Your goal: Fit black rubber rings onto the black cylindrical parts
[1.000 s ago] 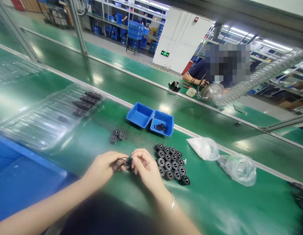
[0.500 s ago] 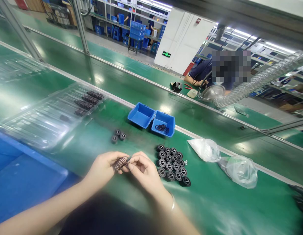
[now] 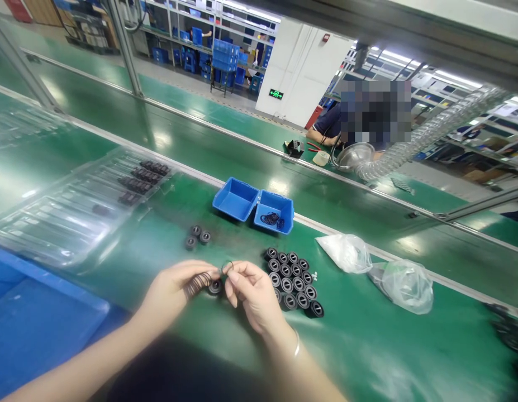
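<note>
My left hand (image 3: 177,282) is closed around a bunch of thin black O-rings (image 3: 196,283), stacked along its fingers. My right hand (image 3: 254,290) pinches one O-ring (image 3: 227,264) between thumb and forefinger, a little apart from the left fingertips. Just below the left fingertips is a round black part (image 3: 215,287) with a slotted centre; whether the left fingers touch it I cannot tell. To the right of my right hand, several more black round parts (image 3: 286,271) stand in rows. Beyond the left hand a group of 3 similar parts (image 3: 195,230) sits on the green bench.
Two blue bins (image 3: 236,199) stand at the back edge, the right bin (image 3: 279,202) containing loose black rings. Plastic bags (image 3: 346,252) lie to the right. A clear tray (image 3: 74,212) with dark parts and a big blue crate (image 3: 44,324) are on the left. A co-worker (image 3: 326,125) sits opposite.
My right hand has drawn back slightly from the left, and a single O-ring now shows between its fingertips. The round part below the left fingers has come into sight. The view has shifted slightly.
</note>
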A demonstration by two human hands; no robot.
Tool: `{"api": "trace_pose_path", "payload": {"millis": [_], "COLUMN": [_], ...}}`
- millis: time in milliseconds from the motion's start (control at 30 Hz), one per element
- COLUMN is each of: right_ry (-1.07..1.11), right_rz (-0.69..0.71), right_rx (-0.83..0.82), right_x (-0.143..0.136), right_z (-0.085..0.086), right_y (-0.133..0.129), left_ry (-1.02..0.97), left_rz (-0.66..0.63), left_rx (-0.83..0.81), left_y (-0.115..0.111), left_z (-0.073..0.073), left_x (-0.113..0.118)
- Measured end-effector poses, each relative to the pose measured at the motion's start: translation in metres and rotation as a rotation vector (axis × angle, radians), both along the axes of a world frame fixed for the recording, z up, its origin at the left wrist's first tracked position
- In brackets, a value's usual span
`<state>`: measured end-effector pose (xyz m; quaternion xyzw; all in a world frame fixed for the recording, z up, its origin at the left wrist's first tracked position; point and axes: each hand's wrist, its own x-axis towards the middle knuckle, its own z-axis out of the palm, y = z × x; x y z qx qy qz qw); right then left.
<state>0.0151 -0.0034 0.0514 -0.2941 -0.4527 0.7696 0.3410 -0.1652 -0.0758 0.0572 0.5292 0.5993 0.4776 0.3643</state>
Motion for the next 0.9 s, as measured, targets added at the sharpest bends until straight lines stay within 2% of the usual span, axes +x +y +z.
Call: {"api": "trace_pose_path", "payload": {"millis": [67,133,267,367,433,600,767,900], "right_ry": [0.007,-0.019,-0.084,-0.117,-0.13,-0.159,-0.189,-0.222], "right_rz": [0.021,0.089,0.248,0.304,0.288,0.232,0.091,0.074], "right_rx": [-0.027,-0.046,-0.032,0.01,0.024,0.117,0.327,0.384], "right_x": [0.002,0.003,0.005,0.006,0.006,0.005,-0.001,-0.001], "right_z": [0.003,0.005,0.006,0.004,0.003,0.003,-0.003,-0.006], "right_y": [0.002,0.003,0.001,0.0,-0.001,-0.001,-0.006,-0.007], "left_ry": [0.066,0.051,0.025,0.097,0.163,0.234,0.194,0.262], "left_rz": [0.071,0.077,-0.083,-0.199,-0.221,-0.112,-0.091,-0.091], "left_rx": [0.076,0.087,0.079,0.116,0.15,0.144,0.097,0.154], "left_y": [0.003,0.003,0.0,-0.003,-0.004,-0.007,-0.008,-0.009], "left_z": [0.003,0.004,0.003,0.003,0.005,0.01,0.004,-0.001], "left_x": [-0.006,-0.011,-0.011,-0.007,-0.005,-0.005,-0.003,-0.002]}}
